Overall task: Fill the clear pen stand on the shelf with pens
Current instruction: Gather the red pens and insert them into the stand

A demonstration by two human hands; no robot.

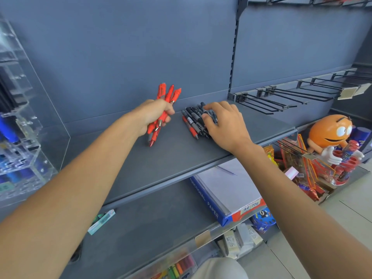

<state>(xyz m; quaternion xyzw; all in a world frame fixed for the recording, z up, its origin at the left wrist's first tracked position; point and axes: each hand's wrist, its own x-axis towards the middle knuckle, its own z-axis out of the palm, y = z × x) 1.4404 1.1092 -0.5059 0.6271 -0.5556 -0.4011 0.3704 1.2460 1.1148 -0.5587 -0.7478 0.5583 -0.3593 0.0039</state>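
the left hand (155,115) grips a loose bundle of red pens (165,106), its fist closed round their middles and their tips pointing down, just above the shelf (161,164). the right hand (223,123) lies on the pile of dark pens (193,116), fingers arched over it and thumb pressed in at the near side; whether it has a firm grip yet cannot be told. the shelf is smooth and flat, so a pen knocked loose would probably roll forward and drop toward the paper ream (227,190) below. the clear pen stand (22,125) sits at the far left of the same shelf, well apart from both hands, with blue and black pens already in some slots. the carry across is where a splayed bundle may shed one. the red pens fan out unevenly, and the lowest hangs well beneath the fist, so it looks likeliest to slip. a single red pen (190,128) lies against the dark pile's left side, and the right hand's scoop could sweep it aside.
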